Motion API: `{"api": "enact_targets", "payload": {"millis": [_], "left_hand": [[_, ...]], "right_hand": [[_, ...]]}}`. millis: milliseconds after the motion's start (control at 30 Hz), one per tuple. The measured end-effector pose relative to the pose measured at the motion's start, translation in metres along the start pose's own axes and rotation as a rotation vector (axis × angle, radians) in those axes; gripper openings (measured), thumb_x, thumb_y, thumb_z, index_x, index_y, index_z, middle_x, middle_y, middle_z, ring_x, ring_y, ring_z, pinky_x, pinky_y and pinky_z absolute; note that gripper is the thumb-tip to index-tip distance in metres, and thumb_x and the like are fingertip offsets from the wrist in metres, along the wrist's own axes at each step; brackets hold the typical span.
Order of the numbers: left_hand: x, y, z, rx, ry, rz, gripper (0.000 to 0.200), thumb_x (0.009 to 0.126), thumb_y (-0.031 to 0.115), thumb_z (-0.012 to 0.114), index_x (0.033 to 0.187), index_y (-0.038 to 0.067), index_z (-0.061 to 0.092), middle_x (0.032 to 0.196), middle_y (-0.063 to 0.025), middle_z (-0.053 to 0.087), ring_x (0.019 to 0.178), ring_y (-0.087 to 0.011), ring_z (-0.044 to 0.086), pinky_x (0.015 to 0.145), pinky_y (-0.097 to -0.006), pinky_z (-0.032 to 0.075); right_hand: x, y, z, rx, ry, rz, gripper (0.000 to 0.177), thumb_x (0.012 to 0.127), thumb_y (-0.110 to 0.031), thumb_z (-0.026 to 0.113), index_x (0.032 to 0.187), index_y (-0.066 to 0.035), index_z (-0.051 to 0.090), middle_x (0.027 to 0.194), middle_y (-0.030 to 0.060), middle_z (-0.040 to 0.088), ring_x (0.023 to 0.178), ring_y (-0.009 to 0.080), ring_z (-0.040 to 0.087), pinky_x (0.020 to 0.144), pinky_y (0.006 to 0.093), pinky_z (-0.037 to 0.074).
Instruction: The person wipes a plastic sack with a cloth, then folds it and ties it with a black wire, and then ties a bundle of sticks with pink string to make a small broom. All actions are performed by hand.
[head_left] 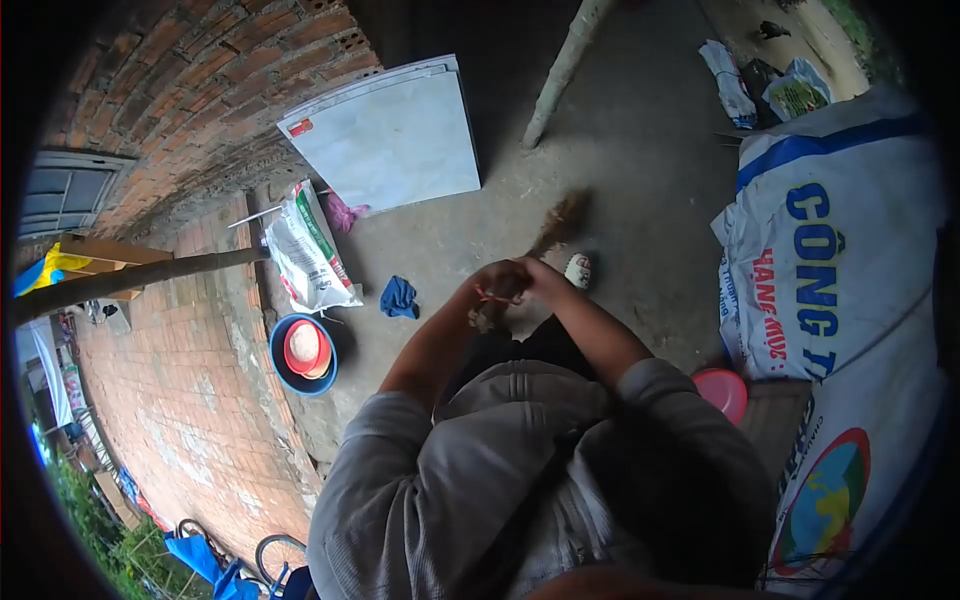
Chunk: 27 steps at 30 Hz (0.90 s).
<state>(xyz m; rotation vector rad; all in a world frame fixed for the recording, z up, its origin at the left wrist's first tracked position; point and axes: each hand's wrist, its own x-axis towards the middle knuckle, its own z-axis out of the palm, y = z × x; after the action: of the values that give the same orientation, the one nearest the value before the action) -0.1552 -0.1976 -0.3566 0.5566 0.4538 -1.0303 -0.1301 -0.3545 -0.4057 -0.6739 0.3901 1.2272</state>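
Close together in front of my body, my left hand (497, 281) and my right hand (541, 277) are both closed around a brown fibrous bundle (562, 218). Its bushy end sticks out beyond my hands, blurred, and a smaller brown tuft shows below my left hand. A reddish band or cord crosses near my left hand's fingers. Most of the fingers overlap, so the middle of the bundle is hidden. Just right of my hands, a light patterned shoe (578, 270) shows on the concrete floor (640, 210).
White boards (390, 135) lean near the brick wall (210, 85). Left lie a printed sack (305, 255), a blue cloth (398, 298) and nested basins (277, 355). A wooden post (560, 75) stands ahead. Right are a large printed tarp (800, 240) and a pink basin (722, 393).
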Motion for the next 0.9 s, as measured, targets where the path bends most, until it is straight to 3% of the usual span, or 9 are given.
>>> {"api": "enact_targets", "payload": {"millis": [133, 300, 333, 433, 500, 600, 733, 833, 900], "left_hand": [[-0.025, -0.005, -0.099, 0.401, 0.104, 0.073, 0.018, 0.084, 0.015, 0.052, 0.089, -0.001, 0.059, 0.065, -0.0145, 0.057, 0.056, -0.024, 0.06, 0.051, -0.0409, 0.051], [-0.094, 0.0, -0.048, 0.152, 0.461, -0.083, 0.022, 0.08, 0.018, 0.056, 0.092, -0.001, 0.055, 0.069, -0.0162, 0.058, 0.06, -0.0275, 0.063, 0.048, -0.0442, 0.052], [-0.115, 0.006, 0.009, 0.099, 0.52, -0.011, 0.022, 0.08, 0.023, 0.056, 0.088, 0.002, 0.058, 0.073, -0.0142, 0.059, 0.058, -0.0226, 0.06, 0.047, -0.0347, 0.048], [-0.085, 0.0, 0.024, 0.115, 0.405, -0.001, 0.023, 0.081, 0.023, 0.056, 0.089, 0.002, 0.058, 0.074, -0.0145, 0.06, 0.06, -0.0244, 0.06, 0.048, -0.0368, 0.048], [-0.061, 0.003, 0.04, 0.253, 0.255, -0.023, 0.025, 0.08, 0.023, 0.055, 0.093, 0.001, 0.057, 0.076, -0.015, 0.06, 0.061, -0.0247, 0.061, 0.054, -0.0377, 0.051], [0.005, -0.012, 0.06, 0.261, 0.165, -0.256, 0.029, 0.08, 0.026, 0.057, 0.095, 0.001, 0.057, 0.079, -0.0138, 0.06, 0.062, -0.0244, 0.061, 0.059, -0.0401, 0.053], [0.094, -0.044, 0.073, 0.273, -0.032, -0.293, 0.037, 0.082, 0.037, 0.059, 0.099, 0.004, 0.058, 0.082, -0.012, 0.061, 0.065, -0.0246, 0.062, 0.055, -0.0436, 0.054], [0.084, -0.029, 0.168, 0.366, -0.042, -0.337, 0.04, 0.084, 0.044, 0.057, 0.101, 0.008, 0.058, 0.084, -0.0099, 0.062, 0.067, -0.0203, 0.062, 0.053, -0.0405, 0.054], [0.099, -0.021, 0.188, 0.459, -0.058, -0.255, 0.039, 0.086, 0.041, 0.056, 0.103, 0.005, 0.058, 0.086, -0.009, 0.063, 0.066, -0.0179, 0.062, 0.053, -0.0356, 0.053]], "right_hand": [[0.079, 0.048, 0.054, 0.096, 0.142, 0.044, 0.025, 0.089, -0.021, 0.047, 0.094, -0.002, 0.061, 0.086, 0.0111, 0.064, 0.074, 0.0241, 0.064, 0.066, 0.0372, 0.052], [0.079, 0.068, 0.087, 0.042, 0.139, -0.012, 0.019, 0.086, -0.016, 0.054, 0.094, -0.001, 0.061, 0.086, 0.011, 0.064, 0.078, 0.0241, 0.064, 0.073, 0.0373, 0.052], [0.065, 0.063, 0.095, 0.028, 0.238, 0.002, 0.019, 0.086, -0.017, 0.055, 0.095, -0.001, 0.061, 0.087, 0.0114, 0.065, 0.078, 0.0241, 0.064, 0.073, 0.0377, 0.052], [0.033, 0.055, 0.075, 0.055, 0.329, -0.025, 0.02, 0.087, -0.018, 0.054, 0.095, -0.001, 0.061, 0.087, 0.012, 0.065, 0.078, 0.0242, 0.064, 0.074, 0.0378, 0.052], [0.024, 0.063, 0.032, 0.217, 0.298, -0.294, 0.021, 0.089, -0.02, 0.052, 0.093, -0.001, 0.062, 0.083, 0.0116, 0.065, 0.075, 0.0241, 0.065, 0.072, 0.0366, 0.052], [-0.056, 0.032, 0.021, 0.196, 0.27, -0.3, 0.023, 0.089, -0.019, 0.048, 0.088, 0.0, 0.061, 0.074, 0.0105, 0.064, 0.064, 0.0238, 0.062, 0.062, 0.0404, 0.052], [-0.11, 0.034, -0.073, 0.488, 0.369, -0.395, 0.021, 0.082, -0.02, 0.061, 0.096, -0.004, 0.059, 0.09, 0.0094, 0.062, 0.085, 0.0223, 0.062, 0.081, 0.0402, 0.05], [-0.215, -0.029, 0.031, 0.423, 0.453, -0.417, 0.024, 0.079, -0.019, 0.063, 0.098, -0.004, 0.057, 0.096, 0.0105, 0.058, 0.093, 0.023, 0.059, 0.085, 0.0437, 0.048], [-0.178, 0.007, -0.108, 0.488, 0.165, -0.43, 0.02, 0.083, -0.019, 0.057, 0.092, -0.002, 0.059, 0.082, 0.0105, 0.059, 0.072, 0.0229, 0.058, 0.07, 0.0413, 0.048]]}}
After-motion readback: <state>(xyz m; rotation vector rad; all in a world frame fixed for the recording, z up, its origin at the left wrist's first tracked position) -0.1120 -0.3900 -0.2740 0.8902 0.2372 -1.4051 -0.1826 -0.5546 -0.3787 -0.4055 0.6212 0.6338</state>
